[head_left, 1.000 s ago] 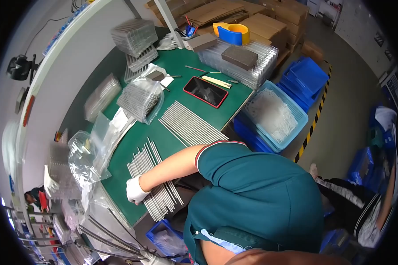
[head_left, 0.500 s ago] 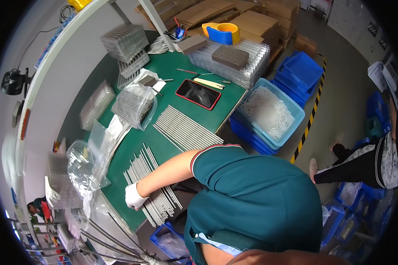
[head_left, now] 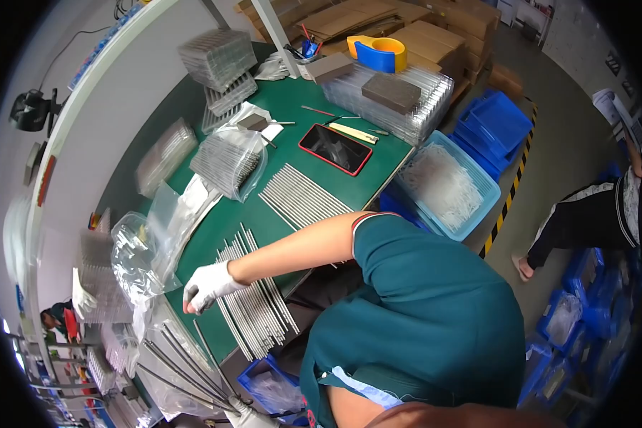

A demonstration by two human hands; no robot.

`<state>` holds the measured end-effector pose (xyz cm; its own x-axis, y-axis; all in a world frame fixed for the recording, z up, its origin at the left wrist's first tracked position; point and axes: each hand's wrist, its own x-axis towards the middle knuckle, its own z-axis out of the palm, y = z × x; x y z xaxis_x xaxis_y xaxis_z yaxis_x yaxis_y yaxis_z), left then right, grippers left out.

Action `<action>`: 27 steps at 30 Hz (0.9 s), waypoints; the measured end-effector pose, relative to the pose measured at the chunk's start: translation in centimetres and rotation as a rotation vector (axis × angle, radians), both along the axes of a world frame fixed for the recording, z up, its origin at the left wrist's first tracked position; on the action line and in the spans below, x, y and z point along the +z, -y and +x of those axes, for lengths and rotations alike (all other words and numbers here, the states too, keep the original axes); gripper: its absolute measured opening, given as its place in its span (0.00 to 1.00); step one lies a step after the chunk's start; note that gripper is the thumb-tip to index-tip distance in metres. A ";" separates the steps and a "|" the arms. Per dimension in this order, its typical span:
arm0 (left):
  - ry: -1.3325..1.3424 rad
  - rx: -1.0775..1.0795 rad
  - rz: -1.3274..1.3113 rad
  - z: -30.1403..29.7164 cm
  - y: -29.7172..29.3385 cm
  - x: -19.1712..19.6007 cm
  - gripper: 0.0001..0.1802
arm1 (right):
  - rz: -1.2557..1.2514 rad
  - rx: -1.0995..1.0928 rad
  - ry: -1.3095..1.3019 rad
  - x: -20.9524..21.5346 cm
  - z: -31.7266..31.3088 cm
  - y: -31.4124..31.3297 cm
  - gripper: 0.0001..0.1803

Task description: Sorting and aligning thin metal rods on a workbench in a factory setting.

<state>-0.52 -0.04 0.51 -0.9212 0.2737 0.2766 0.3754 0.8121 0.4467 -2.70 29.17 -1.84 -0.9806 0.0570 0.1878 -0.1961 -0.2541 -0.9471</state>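
Note:
My right hand [head_left: 212, 287], in a white glove with bare fingertips, hangs over the table's near left part, beside a loose row of thin metal rods [head_left: 257, 314]. Its fingers are curled together; whatever they may hold is hidden. At the bottom edge my left hand [head_left: 248, 416], also white-gloved, is closed around several metal rods [head_left: 185, 371] that fan out up and to the left. Farther back on the green table [head_left: 292, 107], a neater row of metal rods [head_left: 303, 194] lies side by side, partly covered by my right arm.
A red-edged phone [head_left: 335, 150] lies behind the neat row. Beside it stand stacked clear plastic trays [head_left: 406, 118] bearing a tape dispenser [head_left: 378, 53]. A bagged rod bundle [head_left: 228, 164] sits at the left. A light-blue basket [head_left: 488, 189] stands off the table's right edge; a person walks farther right.
My right hand has lifted from the loose rods and moved up and slightly left. The view has shifted a little. The person at the right has stepped along.

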 end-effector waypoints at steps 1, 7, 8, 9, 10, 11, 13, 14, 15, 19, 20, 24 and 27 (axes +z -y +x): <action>0.035 0.018 0.053 0.2 -0.2 0.1 0.24 | -0.070 0.038 0.018 0.6 1.3 -0.7 0.18; 0.171 -0.143 0.417 -3.6 1.4 -4.7 0.17 | -0.034 0.051 0.020 3.4 7.4 -3.0 0.18; 0.177 -0.171 0.425 -3.7 1.2 -5.1 0.17 | 0.042 0.041 0.021 3.8 8.0 -3.1 0.17; 0.183 -0.197 0.433 -3.8 1.1 -5.5 0.17 | 0.142 0.001 -0.018 3.7 8.3 -2.9 0.15; 0.153 -0.205 0.393 -3.7 1.1 -5.8 0.17 | 0.203 0.012 -0.012 4.0 8.7 -2.8 0.15; 0.201 -0.198 0.418 -3.4 0.8 -5.7 0.17 | 0.263 0.020 -0.006 4.5 9.2 -2.7 0.15; 0.200 -0.225 0.479 -2.5 0.1 -5.4 0.17 | 0.278 0.013 -0.016 4.8 9.4 -2.6 0.15; 0.170 -0.237 0.454 -2.6 0.2 -5.6 0.14 | 0.304 0.011 -0.027 4.9 9.4 -2.8 0.15; 0.138 -0.237 0.427 -2.4 0.5 -5.7 0.11 | 0.319 -0.041 -0.077 4.9 9.4 -3.1 0.15; 0.325 -0.220 0.480 -0.5 -2.5 -2.1 0.08 | 0.182 -0.236 0.028 4.6 10.4 -4.8 0.16; 0.326 -0.262 0.471 -0.9 -2.1 -2.6 0.08 | 0.220 -0.251 0.091 5.0 11.1 -4.6 0.16; 0.373 -0.220 0.488 -0.4 -2.2 -2.4 0.08 | 0.287 -0.179 0.151 5.3 11.9 -3.6 0.15; 0.360 -0.248 0.501 -0.2 -1.8 -2.3 0.08 | 0.285 -0.128 0.164 5.6 11.3 -2.9 0.14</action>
<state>-0.76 1.76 -1.83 -0.9061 0.4079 0.1119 0.2810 0.3828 0.8801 8.59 32.08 3.77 -0.9874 0.1489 0.0543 -0.0485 0.0422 -0.9979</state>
